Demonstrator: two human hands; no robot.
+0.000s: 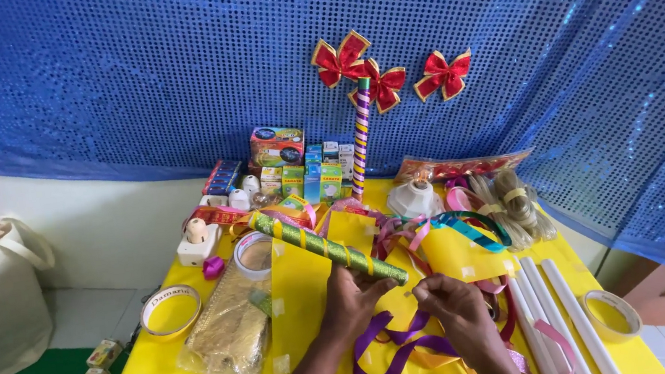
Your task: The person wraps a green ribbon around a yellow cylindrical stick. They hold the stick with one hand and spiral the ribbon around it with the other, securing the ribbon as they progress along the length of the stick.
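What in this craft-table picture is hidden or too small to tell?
Head view, the only one:
- Left hand: its palm hides whatever it pinches by the green glitter tube.
- Right hand: the scrap at its fingertips is too small.
- Purple ribbon: partly under both hands.
- White rolls: cut off by the bottom edge.

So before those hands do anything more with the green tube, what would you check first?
1. Left hand on the green and gold tube: ok, at its near end.
2. Right hand pinching something small: cannot tell what.
3. Tube lying flat on yellow paper: ok.
4. Purple ribbon away from the wrists: not ok, it loops under them.
5. Tape roll within reach: ok, at the table's right edge.
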